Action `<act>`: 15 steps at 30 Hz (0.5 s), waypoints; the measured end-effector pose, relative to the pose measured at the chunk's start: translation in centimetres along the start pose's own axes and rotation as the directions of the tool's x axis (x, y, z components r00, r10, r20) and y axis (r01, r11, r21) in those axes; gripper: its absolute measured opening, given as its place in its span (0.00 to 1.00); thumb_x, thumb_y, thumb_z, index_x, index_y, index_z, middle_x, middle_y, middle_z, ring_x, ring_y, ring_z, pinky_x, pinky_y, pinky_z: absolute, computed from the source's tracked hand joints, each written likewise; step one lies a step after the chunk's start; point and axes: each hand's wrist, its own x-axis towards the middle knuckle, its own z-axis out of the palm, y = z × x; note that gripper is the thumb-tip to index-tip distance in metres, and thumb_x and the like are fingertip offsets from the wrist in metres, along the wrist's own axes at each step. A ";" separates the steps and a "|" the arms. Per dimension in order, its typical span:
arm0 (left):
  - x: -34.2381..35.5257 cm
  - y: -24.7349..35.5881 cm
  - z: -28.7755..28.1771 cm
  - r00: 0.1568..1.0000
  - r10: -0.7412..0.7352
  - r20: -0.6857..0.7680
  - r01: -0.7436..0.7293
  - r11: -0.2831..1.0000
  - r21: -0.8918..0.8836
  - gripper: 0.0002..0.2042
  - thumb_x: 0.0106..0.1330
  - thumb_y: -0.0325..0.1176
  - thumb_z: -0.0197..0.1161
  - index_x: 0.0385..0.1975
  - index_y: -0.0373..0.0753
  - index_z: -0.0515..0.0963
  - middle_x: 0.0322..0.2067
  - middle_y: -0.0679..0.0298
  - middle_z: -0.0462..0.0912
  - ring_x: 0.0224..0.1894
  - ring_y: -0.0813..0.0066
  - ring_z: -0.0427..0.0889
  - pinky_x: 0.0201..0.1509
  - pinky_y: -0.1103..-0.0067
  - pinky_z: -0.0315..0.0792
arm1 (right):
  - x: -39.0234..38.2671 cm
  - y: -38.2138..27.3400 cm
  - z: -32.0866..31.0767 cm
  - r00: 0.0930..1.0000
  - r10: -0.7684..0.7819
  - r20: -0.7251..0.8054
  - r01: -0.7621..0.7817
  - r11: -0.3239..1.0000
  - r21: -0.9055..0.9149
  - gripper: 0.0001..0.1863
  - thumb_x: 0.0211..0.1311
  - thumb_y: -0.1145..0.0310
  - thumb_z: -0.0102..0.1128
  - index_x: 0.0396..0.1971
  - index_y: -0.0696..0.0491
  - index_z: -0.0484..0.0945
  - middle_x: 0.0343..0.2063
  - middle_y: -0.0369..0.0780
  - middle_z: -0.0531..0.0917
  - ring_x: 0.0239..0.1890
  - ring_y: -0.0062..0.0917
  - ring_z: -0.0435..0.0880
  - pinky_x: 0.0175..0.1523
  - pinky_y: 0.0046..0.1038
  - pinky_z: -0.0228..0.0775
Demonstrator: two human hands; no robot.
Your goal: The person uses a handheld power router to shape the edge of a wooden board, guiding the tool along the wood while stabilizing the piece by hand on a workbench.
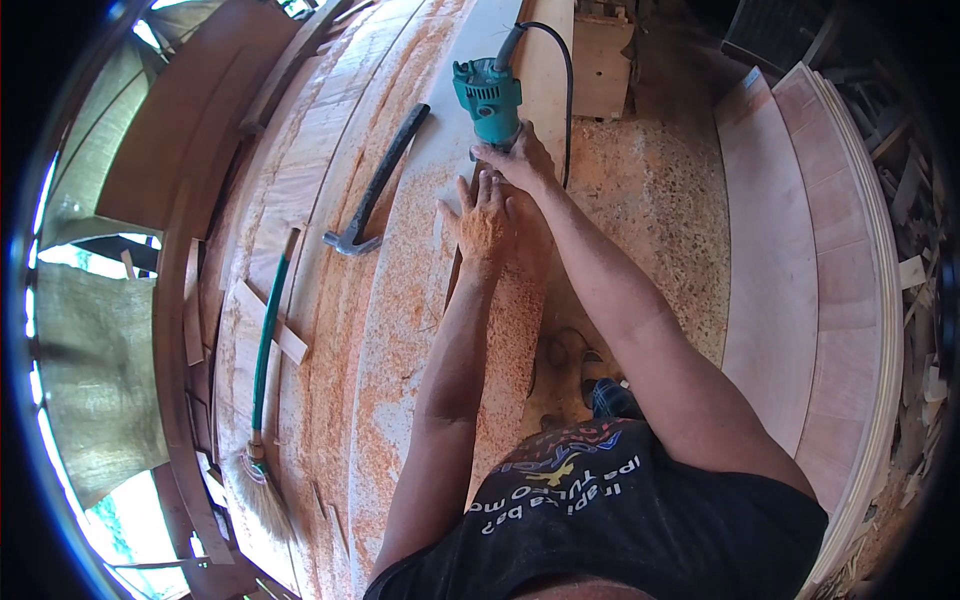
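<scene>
My right hand point(524, 160) is wrapped round the lower part of a teal trim router point(490, 105), which stands upright on the work surface. A black cord point(568, 95) leaves the tool's top and loops down on its right side. Just nearer to me, my left hand point(482, 225) lies flat with its fingers spread, dusted with sawdust. Beneath it runs a narrow dark-edged wooden piece point(453, 280), mostly hidden by the hand and forearm. The router's base and bit are hidden behind my right hand. Sawdust covers the pale board point(395, 330) around both hands.
A claw hammer point(385, 170) lies left of my hands. Further left are a green-handled brush point(268, 350) and a thin wood strip point(270, 322). Large curved-looking plywood sheets point(770, 230) stand at the right, beside scrap wood point(915, 190). A wooden box point(602, 65) is at the far end.
</scene>
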 end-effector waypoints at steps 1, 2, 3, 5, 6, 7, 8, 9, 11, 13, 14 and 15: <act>0.1 0.1 -0.1 1.000 -0.001 0.002 0.001 1.000 -0.001 0.24 0.70 0.44 0.46 0.64 0.44 0.65 0.68 0.63 0.61 0.71 0.50 0.51 0.65 0.36 0.42 | 0.1 0.0 0.0 1.000 -0.003 -0.009 0.003 1.000 -0.006 0.50 0.40 0.41 0.73 0.59 0.54 0.60 0.51 0.46 0.78 0.53 0.40 0.79 0.56 0.41 0.69; 0.3 0.1 0.0 1.000 -0.004 0.001 0.004 1.000 -0.002 0.24 0.70 0.44 0.46 0.64 0.44 0.65 0.68 0.63 0.61 0.71 0.50 0.51 0.65 0.36 0.42 | 0.3 0.1 0.0 1.000 -0.006 -0.019 0.006 1.000 -0.013 0.51 0.40 0.40 0.73 0.59 0.55 0.60 0.51 0.46 0.78 0.53 0.40 0.79 0.56 0.41 0.69; 0.4 0.2 0.0 1.000 -0.007 0.001 0.007 1.000 -0.003 0.24 0.69 0.44 0.46 0.64 0.44 0.65 0.68 0.63 0.61 0.71 0.50 0.51 0.64 0.36 0.42 | 0.4 0.2 0.1 1.000 -0.004 -0.018 0.004 1.000 -0.014 0.51 0.40 0.40 0.73 0.59 0.55 0.60 0.51 0.46 0.78 0.53 0.40 0.79 0.56 0.41 0.69; 0.6 0.1 0.1 1.000 -0.002 -0.001 0.002 1.000 -0.013 0.24 0.69 0.44 0.46 0.64 0.44 0.65 0.67 0.63 0.61 0.71 0.50 0.51 0.64 0.35 0.42 | 0.9 0.6 0.1 1.000 -0.011 -0.015 0.011 1.000 -0.012 0.51 0.39 0.40 0.73 0.59 0.55 0.60 0.51 0.47 0.78 0.53 0.40 0.79 0.56 0.41 0.70; 0.7 0.1 0.2 1.000 0.003 -0.006 -0.004 1.000 -0.023 0.23 0.70 0.44 0.46 0.63 0.44 0.65 0.67 0.63 0.61 0.71 0.50 0.51 0.64 0.35 0.42 | 1.2 0.9 0.2 1.000 -0.009 -0.016 0.009 1.000 -0.012 0.51 0.39 0.40 0.73 0.59 0.55 0.60 0.51 0.47 0.78 0.53 0.40 0.79 0.56 0.41 0.70; 0.9 0.2 0.3 1.000 0.004 -0.005 -0.004 1.000 -0.024 0.23 0.70 0.44 0.46 0.63 0.44 0.65 0.67 0.63 0.61 0.71 0.50 0.51 0.64 0.35 0.42 | 1.5 1.2 0.2 1.000 -0.003 -0.005 0.003 0.999 0.037 0.51 0.39 0.39 0.73 0.59 0.55 0.60 0.51 0.47 0.78 0.53 0.40 0.79 0.56 0.40 0.70; 1.1 0.2 0.4 1.000 0.005 -0.010 -0.005 1.000 -0.022 0.23 0.70 0.44 0.46 0.63 0.45 0.65 0.67 0.63 0.62 0.71 0.50 0.51 0.64 0.35 0.42 | 1.7 1.3 0.3 1.000 0.004 0.007 -0.004 0.996 0.086 0.52 0.39 0.39 0.73 0.59 0.55 0.60 0.51 0.47 0.78 0.53 0.40 0.79 0.56 0.40 0.70; 1.3 0.3 0.5 1.000 0.007 -0.015 -0.007 1.000 -0.020 0.23 0.70 0.44 0.46 0.63 0.45 0.65 0.67 0.63 0.62 0.71 0.50 0.51 0.64 0.35 0.42 | 2.0 1.5 0.3 1.000 0.007 0.007 -0.007 0.996 0.085 0.52 0.39 0.39 0.73 0.59 0.55 0.60 0.51 0.47 0.78 0.53 0.40 0.79 0.56 0.40 0.70; 1.6 0.3 0.7 1.000 0.004 -0.007 -0.004 1.000 -0.015 0.23 0.70 0.44 0.46 0.63 0.45 0.66 0.67 0.63 0.62 0.71 0.50 0.51 0.64 0.35 0.42 | 2.3 1.7 0.3 1.000 -0.010 0.002 0.010 0.997 0.080 0.52 0.39 0.38 0.72 0.59 0.55 0.60 0.52 0.47 0.78 0.53 0.40 0.78 0.57 0.40 0.70; 1.7 0.2 0.9 1.000 -0.001 0.001 0.001 1.000 -0.008 0.23 0.70 0.44 0.45 0.63 0.45 0.66 0.67 0.63 0.62 0.71 0.50 0.51 0.64 0.35 0.42 | 2.3 1.5 0.3 1.000 -0.001 0.002 0.001 0.999 0.038 0.52 0.39 0.38 0.72 0.59 0.55 0.60 0.52 0.47 0.78 0.53 0.40 0.79 0.57 0.40 0.70; 1.8 0.2 0.8 1.000 -0.010 0.013 0.010 1.000 -0.017 0.24 0.70 0.45 0.45 0.64 0.43 0.65 0.68 0.64 0.61 0.72 0.52 0.50 0.65 0.36 0.40 | 2.4 1.4 0.2 1.000 0.003 -0.005 -0.003 1.000 -0.003 0.52 0.39 0.38 0.72 0.59 0.55 0.61 0.52 0.47 0.78 0.53 0.40 0.79 0.57 0.39 0.70; 2.0 0.2 0.8 0.999 -0.018 0.026 0.019 0.999 -0.027 0.26 0.70 0.45 0.44 0.65 0.41 0.64 0.68 0.66 0.61 0.72 0.53 0.49 0.66 0.37 0.37 | 2.5 1.2 0.2 1.000 0.004 -0.006 -0.004 1.000 -0.001 0.52 0.39 0.38 0.72 0.59 0.55 0.61 0.52 0.47 0.78 0.53 0.40 0.79 0.57 0.39 0.70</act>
